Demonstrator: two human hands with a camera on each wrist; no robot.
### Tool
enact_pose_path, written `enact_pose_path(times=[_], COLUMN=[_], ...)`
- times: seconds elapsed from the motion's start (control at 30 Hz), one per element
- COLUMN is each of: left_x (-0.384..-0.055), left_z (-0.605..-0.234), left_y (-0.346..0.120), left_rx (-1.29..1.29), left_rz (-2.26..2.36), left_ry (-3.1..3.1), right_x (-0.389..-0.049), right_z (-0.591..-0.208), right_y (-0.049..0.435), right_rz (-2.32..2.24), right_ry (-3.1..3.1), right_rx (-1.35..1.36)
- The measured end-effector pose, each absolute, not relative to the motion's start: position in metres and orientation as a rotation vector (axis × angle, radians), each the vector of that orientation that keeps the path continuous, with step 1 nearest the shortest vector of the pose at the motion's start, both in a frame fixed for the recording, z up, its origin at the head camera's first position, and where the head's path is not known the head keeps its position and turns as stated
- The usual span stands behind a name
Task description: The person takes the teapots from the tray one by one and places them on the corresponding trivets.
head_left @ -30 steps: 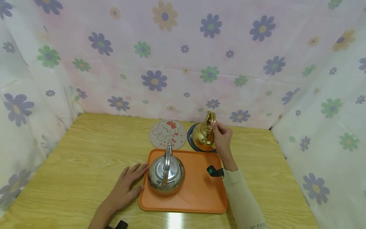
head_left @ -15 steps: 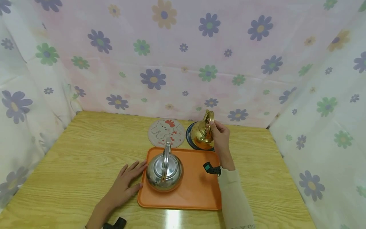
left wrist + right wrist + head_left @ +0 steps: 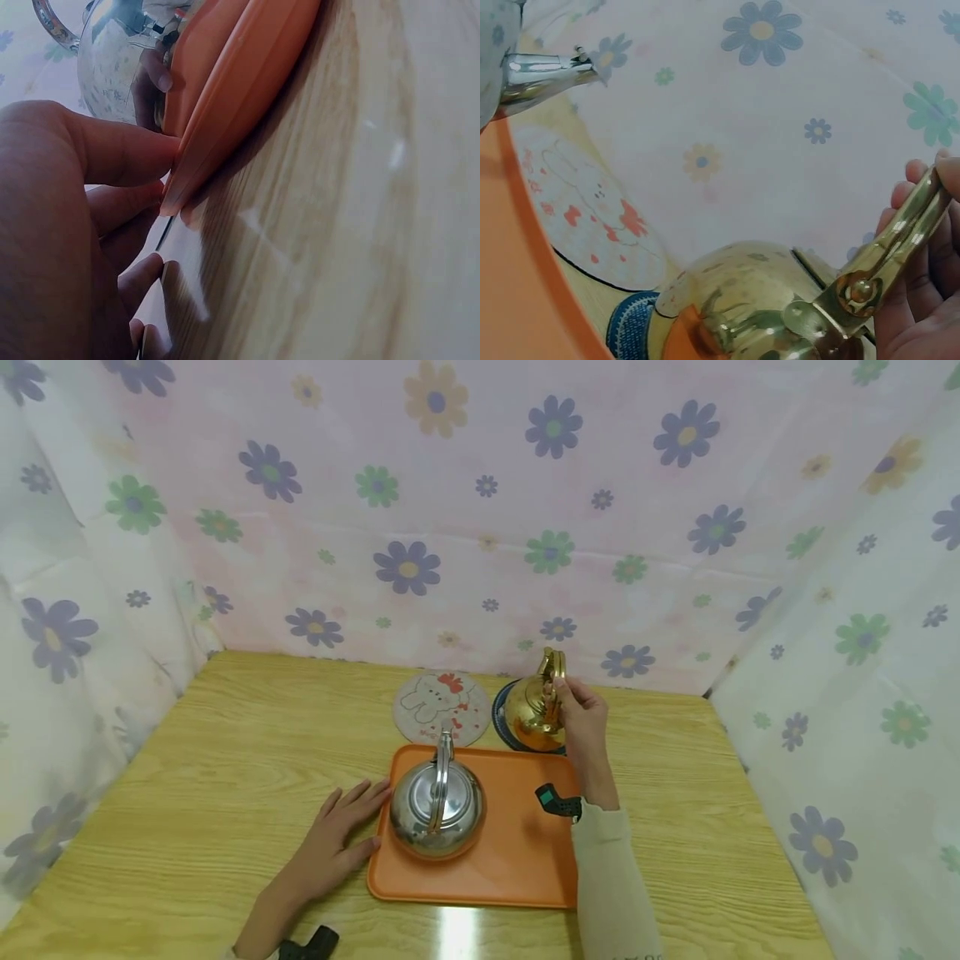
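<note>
My right hand [image 3: 587,722] holds the handle of a gold kettle [image 3: 527,717], thumb on one side and fingers on the other. In the right wrist view the raised handle [image 3: 900,240] lies between thumb and fingers. The kettle is over a round blue mat [image 3: 500,727] at the back. A silver kettle [image 3: 420,810] stands on the left half of an orange tray [image 3: 517,860], its handle up. My left hand [image 3: 330,847] lies on the table with fingers spread, thumb and fingertips touching the tray's left rim [image 3: 232,82].
Left of the blue mat lies a round pale mat [image 3: 423,706] with a rabbit drawing, just behind the tray. The wood-grain table [image 3: 247,735] ends at a flowered curtain [image 3: 480,527] at the back and sides.
Both hands and both kettles keep their places. Only the head view shifts slightly, and the right forearm sits a little further left.
</note>
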State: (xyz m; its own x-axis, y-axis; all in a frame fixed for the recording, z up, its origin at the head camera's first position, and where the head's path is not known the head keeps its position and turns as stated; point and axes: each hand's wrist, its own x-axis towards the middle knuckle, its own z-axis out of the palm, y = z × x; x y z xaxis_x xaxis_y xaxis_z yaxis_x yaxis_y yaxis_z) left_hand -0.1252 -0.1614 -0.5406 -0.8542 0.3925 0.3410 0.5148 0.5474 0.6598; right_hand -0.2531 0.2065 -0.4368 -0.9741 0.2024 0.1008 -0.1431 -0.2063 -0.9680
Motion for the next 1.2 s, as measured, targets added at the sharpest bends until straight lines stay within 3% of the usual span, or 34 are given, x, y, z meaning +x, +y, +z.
enact_pose_path(times=[1.2], left_x=[-0.126], left_z=[-0.541], left_y=[-0.162], left_rx=[-0.774], left_rz=[-1.198], left_ry=[-2.639], right_x=[-0.23], right_z=[-0.424], right_y=[0.195], right_rz=[2.254], right_ry=[-1.842], right_rx=[-0.184])
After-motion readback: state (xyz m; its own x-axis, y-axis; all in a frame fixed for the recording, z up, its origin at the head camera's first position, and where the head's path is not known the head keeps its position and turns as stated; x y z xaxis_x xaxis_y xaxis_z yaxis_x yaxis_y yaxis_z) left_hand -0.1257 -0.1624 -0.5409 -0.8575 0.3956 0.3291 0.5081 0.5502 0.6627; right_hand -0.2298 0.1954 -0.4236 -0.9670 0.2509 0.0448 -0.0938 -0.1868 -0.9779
